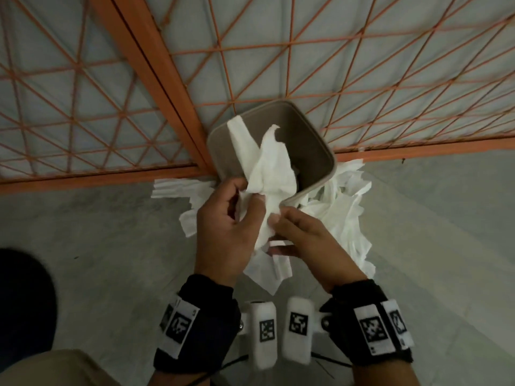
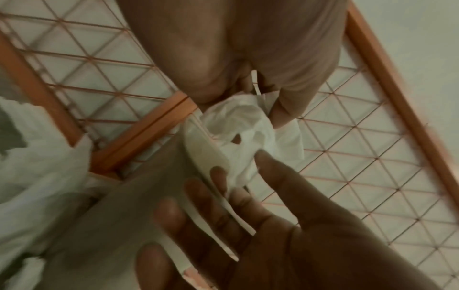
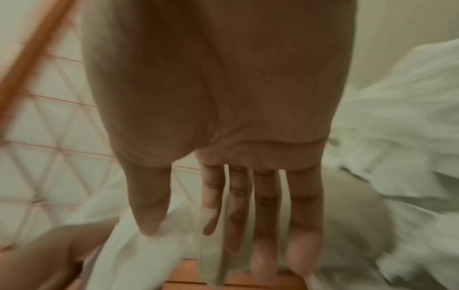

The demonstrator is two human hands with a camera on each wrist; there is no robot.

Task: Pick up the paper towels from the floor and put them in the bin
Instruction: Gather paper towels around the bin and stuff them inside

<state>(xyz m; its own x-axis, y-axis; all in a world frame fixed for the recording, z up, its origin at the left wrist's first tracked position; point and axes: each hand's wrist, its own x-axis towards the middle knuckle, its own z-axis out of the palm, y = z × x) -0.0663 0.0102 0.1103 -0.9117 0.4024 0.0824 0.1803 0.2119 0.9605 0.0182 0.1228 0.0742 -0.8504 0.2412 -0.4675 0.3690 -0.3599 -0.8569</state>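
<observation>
From the head view, both hands are at the bin (image 1: 320,151) rim: the left hand (image 1: 223,227) and right hand (image 1: 303,235) each pinch a crumpled white paper towel (image 1: 274,174) draped over the near edge, so the drop-in step looks underway. Next, I'd judge, let go and push it down. More loose towels (image 1: 345,207) lie on the floor beside it.

Left wrist: fingers loosely spread, thumb on thin, creased paper.

Right wrist: blurred; thumb pinching a fold.
</observation>
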